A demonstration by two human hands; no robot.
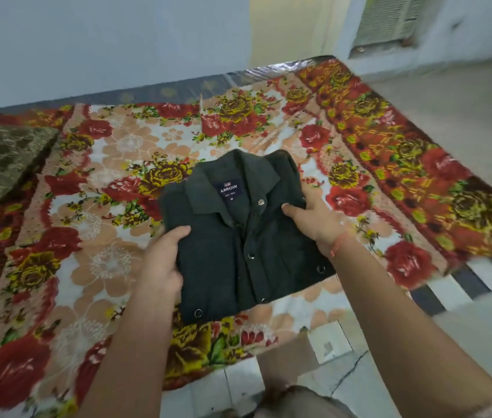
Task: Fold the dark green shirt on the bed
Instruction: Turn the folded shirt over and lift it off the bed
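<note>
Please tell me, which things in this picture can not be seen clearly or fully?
All in the head view:
- Fingers of the left hand and the right hand: hidden under the dark green shirt; only the thumbs show on top.
- The shirt's sleeves: none shows; the folded body hides them.
- Small print on the neck label: too small to read.
- Brown cushion: cut off by the left edge.

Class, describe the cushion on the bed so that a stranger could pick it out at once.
Start at the bed, covered in red and yellow flowers. At its left edge lies the cushion. It alone is olive-brown with a pale net pattern, unlike the plain dark green shirt mid-bed.
</note>
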